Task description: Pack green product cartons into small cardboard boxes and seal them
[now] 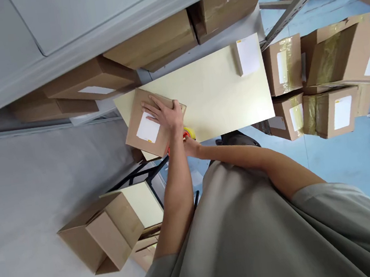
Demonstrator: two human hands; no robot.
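Note:
A cardboard box (132, 129) with a white label lies at an angle on the left end of a cream tabletop (220, 93). My left hand (166, 113) rests on its top with fingers spread, near the edge beside the label. Close to the box's near side, my right hand (192, 147) is closed around a tape dispenser. The dispenser (189, 133) shows a yellow roll and red parts; my left forearm hides some of it. Whether tape touches the box cannot be made out.
A small white-topped box (248, 56) stands at the tabletop's right end. Stacked taped cartons (325, 74) fill the floor to the right. More cartons (154, 38) line the shelf beyond the table. An open carton (105, 231) is at lower left. A metal post (303, 0) rises at upper right.

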